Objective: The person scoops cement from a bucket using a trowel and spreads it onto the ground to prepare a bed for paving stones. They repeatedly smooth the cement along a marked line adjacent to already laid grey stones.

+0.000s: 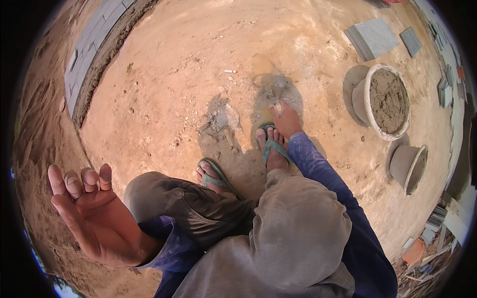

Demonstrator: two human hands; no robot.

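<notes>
My left hand (102, 218) is raised at the lower left, palm up, fingers apart and slightly curled, with nothing in it. Low over the ground, my right hand (286, 120) is beside the toes of my right foot, just short of a grey powdery patch (280, 89). Its fingers are bent in and partly hidden by the back of the hand; whatever they may hold does not show. Left of it lies a second patch of pale crumbs with a flat, light flake (232, 118). I wear green flip-flops (218, 176).
A wide bucket of grey mortar (390, 102) stands at the right, beside a smaller tilted bucket (408, 169). Beyond are stacked grey slabs (372, 38) and a single slab (411, 41). Grey paving (94, 49) with a mortar edge runs along the far left. Scrap pieces (415, 252) lie lower right.
</notes>
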